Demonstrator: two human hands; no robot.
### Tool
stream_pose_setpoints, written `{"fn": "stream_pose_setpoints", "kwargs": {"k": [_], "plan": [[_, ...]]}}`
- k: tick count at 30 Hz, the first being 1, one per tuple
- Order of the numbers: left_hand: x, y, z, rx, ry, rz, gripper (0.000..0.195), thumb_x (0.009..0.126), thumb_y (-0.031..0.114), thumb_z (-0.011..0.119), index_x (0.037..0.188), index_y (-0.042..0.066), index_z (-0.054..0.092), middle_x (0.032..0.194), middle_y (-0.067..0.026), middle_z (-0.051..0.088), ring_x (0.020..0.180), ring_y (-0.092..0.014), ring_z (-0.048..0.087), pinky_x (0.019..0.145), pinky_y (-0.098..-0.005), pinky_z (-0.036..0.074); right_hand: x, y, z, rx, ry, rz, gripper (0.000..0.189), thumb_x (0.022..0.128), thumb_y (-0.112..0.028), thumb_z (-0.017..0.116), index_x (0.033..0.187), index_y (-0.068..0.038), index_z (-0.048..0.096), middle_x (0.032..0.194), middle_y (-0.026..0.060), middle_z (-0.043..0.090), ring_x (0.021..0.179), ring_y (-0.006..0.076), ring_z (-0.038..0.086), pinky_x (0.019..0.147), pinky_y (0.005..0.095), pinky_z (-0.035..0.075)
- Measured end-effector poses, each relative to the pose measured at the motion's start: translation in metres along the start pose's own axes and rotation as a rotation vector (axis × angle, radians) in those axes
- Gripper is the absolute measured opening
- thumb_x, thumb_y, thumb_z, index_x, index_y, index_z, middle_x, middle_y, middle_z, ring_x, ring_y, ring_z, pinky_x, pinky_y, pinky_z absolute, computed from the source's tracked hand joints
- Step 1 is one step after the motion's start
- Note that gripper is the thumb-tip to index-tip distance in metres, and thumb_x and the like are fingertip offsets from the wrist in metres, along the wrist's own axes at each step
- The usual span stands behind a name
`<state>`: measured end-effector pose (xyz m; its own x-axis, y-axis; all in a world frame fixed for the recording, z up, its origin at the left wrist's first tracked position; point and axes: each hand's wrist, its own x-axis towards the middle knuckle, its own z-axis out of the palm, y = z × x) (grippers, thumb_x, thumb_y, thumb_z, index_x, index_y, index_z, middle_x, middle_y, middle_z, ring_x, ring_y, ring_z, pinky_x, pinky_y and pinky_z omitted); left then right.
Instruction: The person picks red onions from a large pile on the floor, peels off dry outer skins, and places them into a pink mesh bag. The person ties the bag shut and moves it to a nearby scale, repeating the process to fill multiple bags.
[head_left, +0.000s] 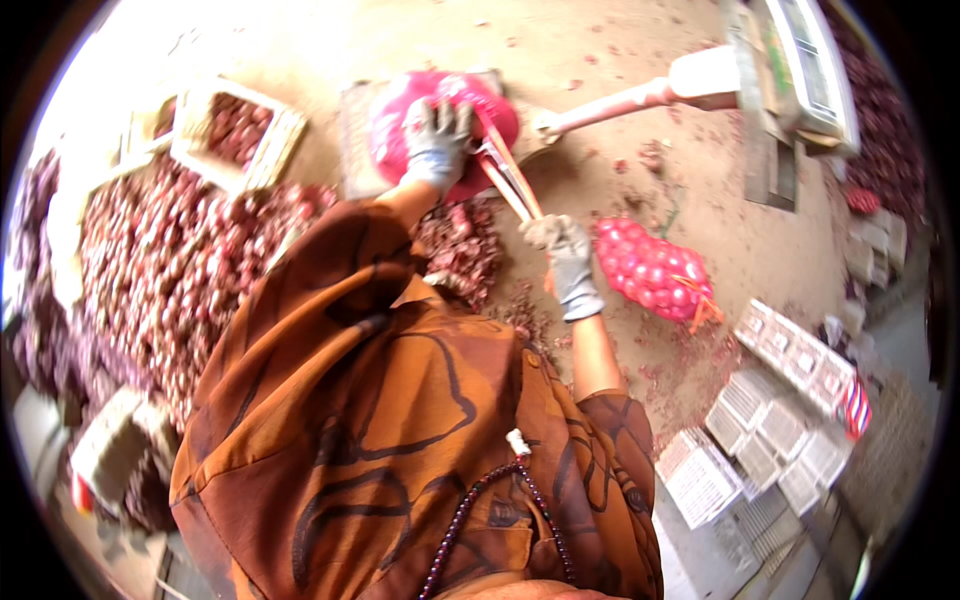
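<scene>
A pink mesh bag (386, 135) rests on the flat platform (360, 161) of a floor scale. My left hand (439, 142), in a grey work glove, lies on top of the bag with its fingers extended. Two orange-pink strips (514, 176) run taut from the bag to my right hand (566, 259), which is gloved too and closed around their ends. Whether they are drawstrings or bands is blurred. To the right of that hand a full pink mesh bag of onions (652, 266) lies on the floor, its mouth tied with orange string.
The scale's post (611, 105) slants right to its display head (806, 71). A large heap of red onions (161, 247) spreads on the left beside a crate of onions (289, 139). Loose skins (461, 240) litter the floor. Stacked plastic crates (757, 420) stand at lower right.
</scene>
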<state>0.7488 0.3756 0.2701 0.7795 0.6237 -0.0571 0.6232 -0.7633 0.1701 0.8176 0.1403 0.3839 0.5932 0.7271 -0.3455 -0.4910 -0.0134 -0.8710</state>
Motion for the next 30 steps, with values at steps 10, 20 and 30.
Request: {"fn": "stream_pose_setpoints", "kwargs": {"k": [10,20,30], "plan": [[0.033,-0.031,-0.023,0.109,-0.133,0.046,0.076,0.093,0.041,0.055,0.157,0.012,0.026,0.159,-0.0185,0.032,0.145,-0.047,0.028,0.111,-0.0614,0.034,0.018,0.018,0.056,-0.616,0.091,-0.156,0.015,0.098,-0.014,0.060,0.087,-0.003,0.063,0.070,0.0049,0.062,0.065,0.0141,0.058,0.061,0.0314,0.050],[0.051,-0.057,-0.025,0.085,-0.046,0.097,0.081,0.092,0.038,0.058,0.159,0.012,0.021,0.159,-0.0173,0.032,0.144,-0.046,0.028,0.108,-0.0609,0.037,0.039,0.030,0.076,-0.489,0.204,-0.163,0.019,0.099,-0.015,0.060,0.085,-0.003,0.060,0.076,0.0071,0.061,0.069,0.0173,0.054,0.066,0.0340,0.047],[0.039,-0.057,-0.044,0.078,-0.145,0.152,0.083,0.091,0.042,0.057,0.159,0.012,0.021,0.160,-0.0209,0.029,0.143,-0.050,0.027,0.110,-0.0643,0.033,0.036,0.030,0.079,-0.506,0.206,-0.111,0.024,0.099,-0.023,0.059,0.087,-0.002,0.062,0.077,0.0143,0.063,0.072,0.0268,0.062,0.067,0.0397,0.048]]}}
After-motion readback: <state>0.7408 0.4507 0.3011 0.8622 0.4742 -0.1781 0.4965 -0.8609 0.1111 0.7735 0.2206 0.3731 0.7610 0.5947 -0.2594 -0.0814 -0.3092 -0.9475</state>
